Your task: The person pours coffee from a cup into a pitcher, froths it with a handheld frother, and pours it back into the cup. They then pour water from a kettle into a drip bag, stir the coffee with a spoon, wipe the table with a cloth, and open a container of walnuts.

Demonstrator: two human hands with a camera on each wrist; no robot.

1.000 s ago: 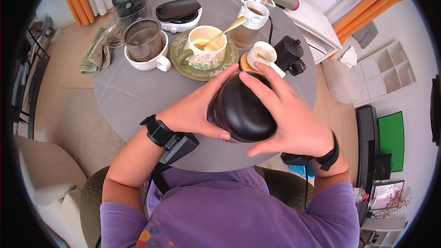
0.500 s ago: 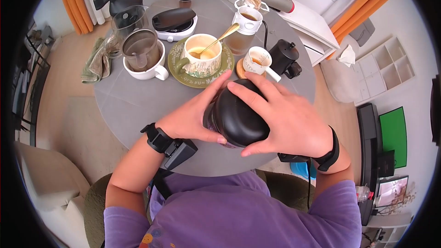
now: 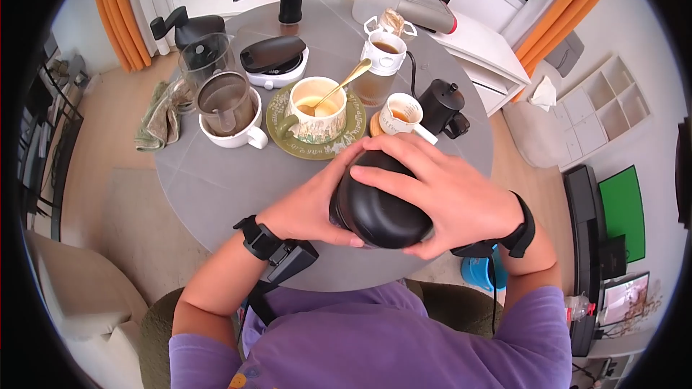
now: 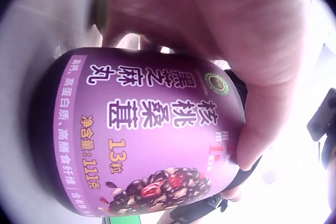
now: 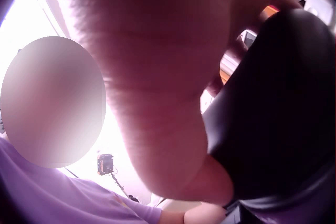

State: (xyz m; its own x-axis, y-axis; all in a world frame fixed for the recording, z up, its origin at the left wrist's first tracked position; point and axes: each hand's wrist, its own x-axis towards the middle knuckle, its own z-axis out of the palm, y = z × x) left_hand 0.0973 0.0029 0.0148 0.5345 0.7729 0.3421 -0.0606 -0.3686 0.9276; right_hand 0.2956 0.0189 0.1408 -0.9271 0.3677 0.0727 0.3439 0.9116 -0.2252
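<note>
Both hands are on a jar with a purple label point(image 4: 142, 134) and a smooth black lid point(image 3: 382, 209), tilted over the near side of the table. My left hand point(image 3: 306, 205) grips the jar's body, its thumb lying across the label in the left wrist view. Fingers and thumb of my right hand point(image 3: 465, 205) curve round the lid, its fingertips by those of the left hand at the far side. Beyond the jar stand a cream cup point(image 3: 317, 112) with a gold spoon point(image 3: 346, 83) on a green plate point(image 3: 288, 145), and a small white handled cup point(image 3: 398, 117).
Left of the plate, a white mug point(image 3: 225, 138) holds a dark strainer point(image 3: 227, 104). A black pot point(image 3: 442, 106) stands at the right. Farther back are a white device point(image 3: 270, 75), a glass with a white cup on top point(image 3: 384, 55), and a black hand grinder point(image 3: 291, 1).
The right hand has closed in round the lid, its thumb moving against the lid's near side. The left hand keeps its hold. The table's things sit lower as the head view shifts.
</note>
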